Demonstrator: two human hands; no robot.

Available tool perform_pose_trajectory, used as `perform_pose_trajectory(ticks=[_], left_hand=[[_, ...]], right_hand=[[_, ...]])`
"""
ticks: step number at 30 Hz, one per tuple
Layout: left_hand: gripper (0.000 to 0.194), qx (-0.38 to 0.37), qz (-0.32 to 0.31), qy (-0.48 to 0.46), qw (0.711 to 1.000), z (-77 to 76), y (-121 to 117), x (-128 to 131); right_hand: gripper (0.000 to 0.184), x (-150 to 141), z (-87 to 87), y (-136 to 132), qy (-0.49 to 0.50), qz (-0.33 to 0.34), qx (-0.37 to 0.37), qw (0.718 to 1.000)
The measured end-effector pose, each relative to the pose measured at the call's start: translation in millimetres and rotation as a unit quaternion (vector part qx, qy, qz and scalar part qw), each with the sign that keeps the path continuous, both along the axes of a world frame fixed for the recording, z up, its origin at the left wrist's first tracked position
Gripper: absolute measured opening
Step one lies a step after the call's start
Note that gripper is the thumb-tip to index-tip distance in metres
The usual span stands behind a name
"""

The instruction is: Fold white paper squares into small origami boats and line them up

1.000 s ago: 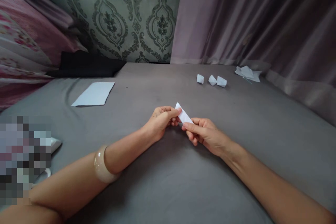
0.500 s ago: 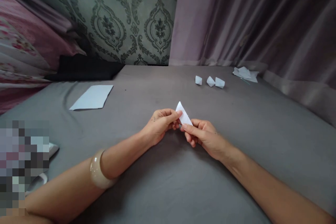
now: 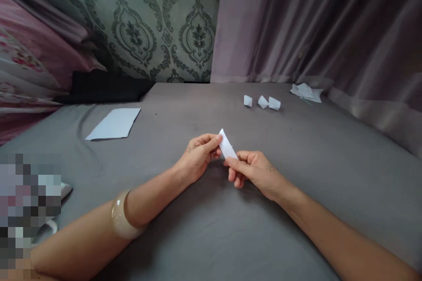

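Observation:
A small folded strip of white paper (image 3: pixel 227 146) is held between both hands above the grey sheet, slanting from upper left down to the right. My left hand (image 3: pixel 200 156) pinches its upper end between thumb and fingers; a pale bangle (image 3: pixel 122 215) circles that forearm. At the lower end, my right hand (image 3: pixel 252 169) grips the paper with the thumb on top and fingers curled beneath. The underside of the paper is hidden by the fingers.
Three folded white paper shapes (image 3: pixel 263 102) sit toward the back right. Farther right lies a pile of white paper pieces (image 3: pixel 306 91). A stack of white sheets (image 3: pixel 114 124) rests at left, near a black cloth (image 3: pixel 105 88). Curtains (image 3: pixel 296 22) hang at the right.
The paper has turned slightly and sits a little farther left, still in both hands. My right fingers have shifted slightly down its lower end. The whole view has moved a little.

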State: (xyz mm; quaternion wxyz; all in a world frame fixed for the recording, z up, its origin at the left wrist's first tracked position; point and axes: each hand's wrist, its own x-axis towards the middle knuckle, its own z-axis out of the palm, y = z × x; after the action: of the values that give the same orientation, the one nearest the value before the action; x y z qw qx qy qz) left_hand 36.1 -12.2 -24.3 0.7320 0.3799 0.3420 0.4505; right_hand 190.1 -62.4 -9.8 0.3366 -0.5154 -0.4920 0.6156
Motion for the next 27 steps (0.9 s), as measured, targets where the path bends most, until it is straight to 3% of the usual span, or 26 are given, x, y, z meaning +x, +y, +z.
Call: perform_pose_trajectory(ticks=[6, 8, 13, 16, 18, 24, 27], left_hand=[[0.024, -0.011, -0.030, 0.017, 0.999, -4.8, 4, 0], [0.029, -0.008, -0.023, 0.048, 0.999, -5.2, 4, 1], [0.037, 0.018, -0.021, 0.064, 0.998, -0.8, -4, 4], [0.035, 0.027, -0.009, 0.059, 0.998, 1.8, -9, 6], [0.033, 0.049, 0.007, 0.066, 0.997, 2.7, -10, 7], [0.033, 0.218, 0.060, 0.107, 0.968, 1.6, -12, 4], [0.039, 0.280, 0.071, 0.135, 0.948, 0.6, -13, 2]], right_hand=[[0.028, 0, -3.9, -2, -0.188, -0.045, 0.095, 0.976], [0.029, 0, -6.0, -4, -0.275, -0.064, 0.156, 0.947], [0.028, -2, -10.4, -8, -0.481, -0.066, 0.272, 0.831], [0.026, -4, -12.2, -10, -0.527, -0.049, 0.289, 0.797], [0.026, -4, -12.1, -11, -0.524, -0.041, 0.292, 0.799], [0.027, 2, -7.0, -8, -0.407, -0.021, 0.275, 0.871], [0.023, 7, -7.1, -5, -0.370, -0.012, 0.285, 0.884]])
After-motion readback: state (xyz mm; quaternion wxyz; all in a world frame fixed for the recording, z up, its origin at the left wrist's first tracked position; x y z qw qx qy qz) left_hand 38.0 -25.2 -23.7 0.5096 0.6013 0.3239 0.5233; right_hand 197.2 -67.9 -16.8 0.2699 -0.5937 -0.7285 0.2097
